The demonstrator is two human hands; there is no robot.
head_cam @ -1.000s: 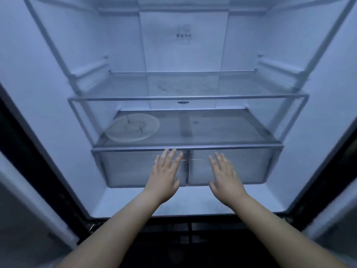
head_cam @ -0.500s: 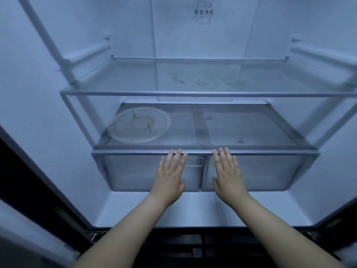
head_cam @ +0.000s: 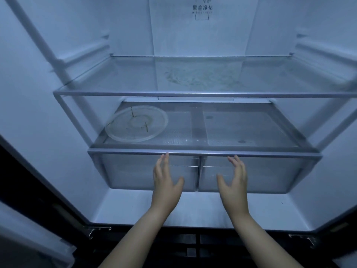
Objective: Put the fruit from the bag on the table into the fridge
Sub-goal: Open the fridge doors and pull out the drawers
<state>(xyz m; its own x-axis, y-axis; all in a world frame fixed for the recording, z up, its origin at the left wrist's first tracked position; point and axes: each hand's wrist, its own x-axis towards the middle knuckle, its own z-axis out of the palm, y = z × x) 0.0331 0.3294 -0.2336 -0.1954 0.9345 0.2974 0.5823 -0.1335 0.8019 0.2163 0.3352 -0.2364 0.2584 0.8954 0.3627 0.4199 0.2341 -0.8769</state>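
Note:
The open fridge (head_cam: 48, 122) fills the view, its white inside dimly lit. My left hand (head_cam: 165, 182) is open with fingers spread, held in front of the left clear drawer (head_cam: 133, 171), fingertips near the lower shelf's front rail. In front of the right clear drawer (head_cam: 270, 173) is my right hand (head_cam: 232, 182), also open, palm turned inward. Neither hand holds anything. No fruit and no bag are in view.
A round glass plate (head_cam: 136, 123) lies on the left of the lower glass shelf (head_cam: 251, 124). Above it is an upper glass shelf (head_cam: 202, 93) with a smudge. Dark door edges flank the fridge at the lower left and right.
The view has moved closer to the fridge. Both hands have turned from flat, palms down, to palms facing each other with thumbs spread, just below the lower shelf's rail.

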